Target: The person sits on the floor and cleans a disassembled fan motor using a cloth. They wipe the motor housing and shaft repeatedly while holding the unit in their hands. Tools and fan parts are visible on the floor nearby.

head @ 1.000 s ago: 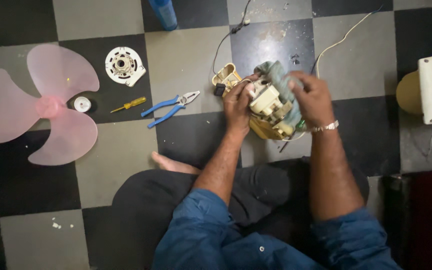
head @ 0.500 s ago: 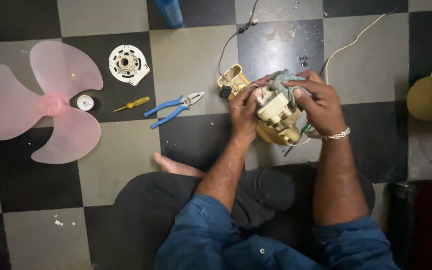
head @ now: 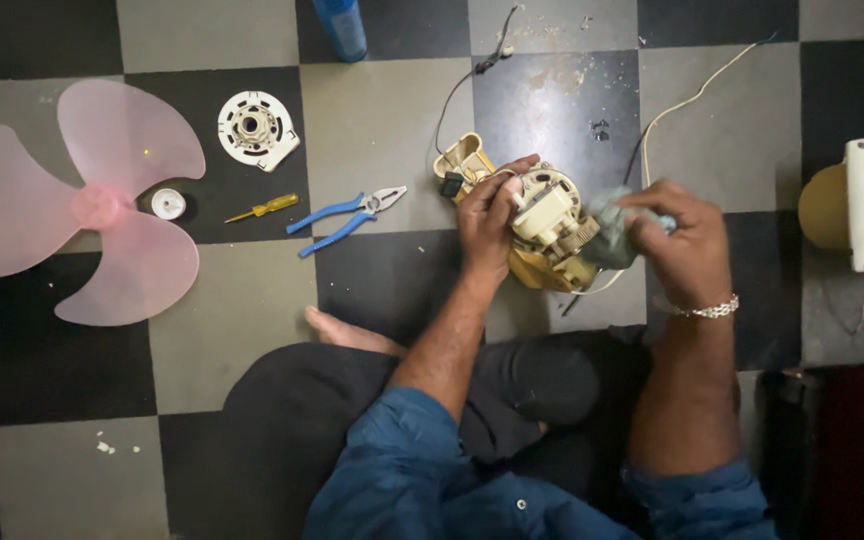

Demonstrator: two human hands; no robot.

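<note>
Cream fan motor (head: 550, 232) gripped by left hand (head: 488, 215) — right hand (head: 680, 245) pressing grey cloth (head: 610, 232).

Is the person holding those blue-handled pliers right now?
No, the blue-handled pliers lie on the floor, apart from the left hand, which grips the fan motor.

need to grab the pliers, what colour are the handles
Blue handles on the pliers, lying on the floor; the head view shows them.

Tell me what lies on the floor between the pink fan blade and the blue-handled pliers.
In the head view, between the pink fan blade and the blue-handled pliers lie a small white round cap beside the blade's hub and a yellow-handled screwdriver.
</note>
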